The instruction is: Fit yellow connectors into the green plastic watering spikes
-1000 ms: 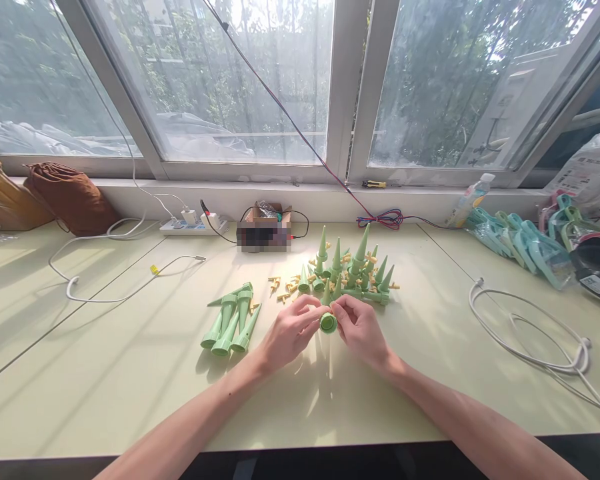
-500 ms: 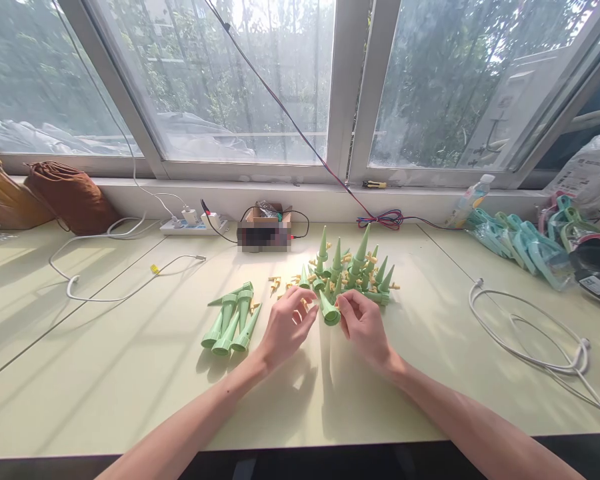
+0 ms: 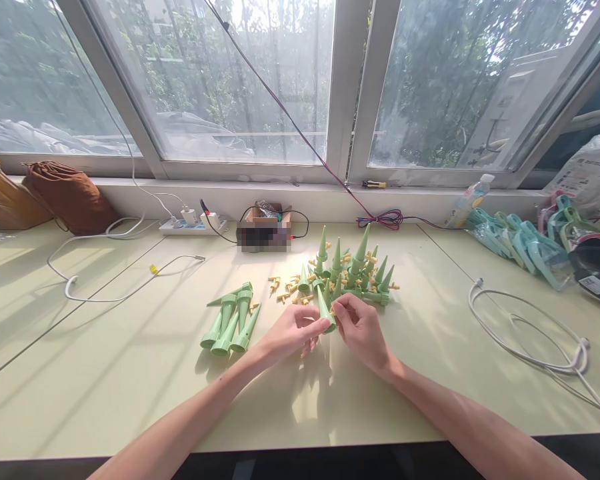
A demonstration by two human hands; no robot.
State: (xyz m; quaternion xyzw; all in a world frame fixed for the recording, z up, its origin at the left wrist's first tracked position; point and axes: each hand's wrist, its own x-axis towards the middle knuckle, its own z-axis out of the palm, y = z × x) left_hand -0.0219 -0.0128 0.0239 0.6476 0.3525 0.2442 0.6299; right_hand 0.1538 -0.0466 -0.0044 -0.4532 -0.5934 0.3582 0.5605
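A green plastic watering spike [image 3: 324, 303] is held above the table, its point up and its wide collar low. My left hand [image 3: 296, 327] is closed on the collar, thumb in front. At the spike's side, the fingertips of my right hand [image 3: 357, 325] pinch a small yellow valve [image 3: 333, 311]; whether it sits fully in the spike I cannot tell. Behind my hands stands a cluster of green spikes [image 3: 360, 257], many with yellow valves. Loose yellow valves [image 3: 291, 287] lie left of that cluster. Further left is a group of several spikes [image 3: 229, 317] lying together.
At the back stand a power strip [image 3: 193, 227] and a small box [image 3: 267, 215] behind a blurred dark object. White cables lie on the left [image 3: 95, 300] and right [image 3: 530, 357]. Teal clips [image 3: 535, 250], a bottle [image 3: 475, 199] and a brown bag [image 3: 70, 199] line the sides.
My left hand has moved right and closed on the spike's collar. Before, it hovered beside the spike with fingers apart. My right hand has barely moved.
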